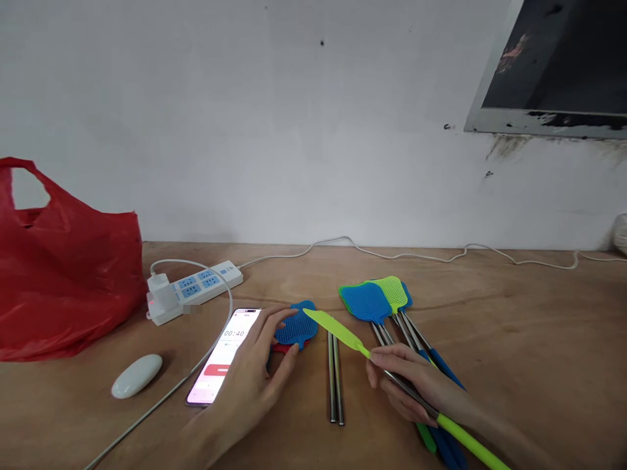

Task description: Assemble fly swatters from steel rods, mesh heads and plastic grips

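Note:
My right hand [416, 378] is closed around the metal shaft of a lime-green fly swatter [337, 328], whose head is seen nearly edge-on and points left. Its lime handle runs toward the lower right. Curved with fingers apart, my left hand [259, 359] is at a loose blue swatter head [296, 325]; whether it touches the head I cannot tell. Something red [281, 348] shows under that head. Between my hands lie two metal rods [336, 385]. Several swatters with blue and green heads [365, 302] are piled beyond my right hand, their handles partly hidden beneath it.
A lit phone [223, 359] lies partly under my left hand. Left of it are a white mouse-shaped object [137, 376], a power strip [196, 290] with a charger and cable, and a red plastic bag [68, 274]. A white cord [392, 256] runs along the wall.

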### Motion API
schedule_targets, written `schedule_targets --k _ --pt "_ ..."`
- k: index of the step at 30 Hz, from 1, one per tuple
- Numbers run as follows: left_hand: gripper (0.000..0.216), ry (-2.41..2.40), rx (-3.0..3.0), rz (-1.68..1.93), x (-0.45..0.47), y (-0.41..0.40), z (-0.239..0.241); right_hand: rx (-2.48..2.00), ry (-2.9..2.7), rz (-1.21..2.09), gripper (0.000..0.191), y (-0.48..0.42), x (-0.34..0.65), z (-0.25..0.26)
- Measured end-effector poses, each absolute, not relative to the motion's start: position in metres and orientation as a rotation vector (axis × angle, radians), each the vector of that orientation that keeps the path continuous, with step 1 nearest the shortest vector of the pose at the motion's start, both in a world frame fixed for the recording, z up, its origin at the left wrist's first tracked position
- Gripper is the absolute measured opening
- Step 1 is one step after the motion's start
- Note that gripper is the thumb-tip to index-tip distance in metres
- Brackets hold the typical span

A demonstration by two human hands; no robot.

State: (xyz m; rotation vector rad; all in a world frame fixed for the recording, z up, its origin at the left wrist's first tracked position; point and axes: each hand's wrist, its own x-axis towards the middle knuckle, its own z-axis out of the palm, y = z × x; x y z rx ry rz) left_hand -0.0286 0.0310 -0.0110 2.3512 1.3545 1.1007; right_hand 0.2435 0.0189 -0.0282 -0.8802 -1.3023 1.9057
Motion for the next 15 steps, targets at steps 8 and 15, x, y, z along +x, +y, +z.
schedule_targets --k 8,15 --pt "0.026 1.196 2.158 0.991 -0.0291 0.0311 -0.0106 -0.767 -1.286 2.092 0.039 0.0173 0.2447 -0.0277" --pt "0.017 1.086 2.049 0.982 -0.0324 0.0354 -0.0079 -0.784 -1.391 2.101 0.043 0.0110 0.2411 -0.0273"
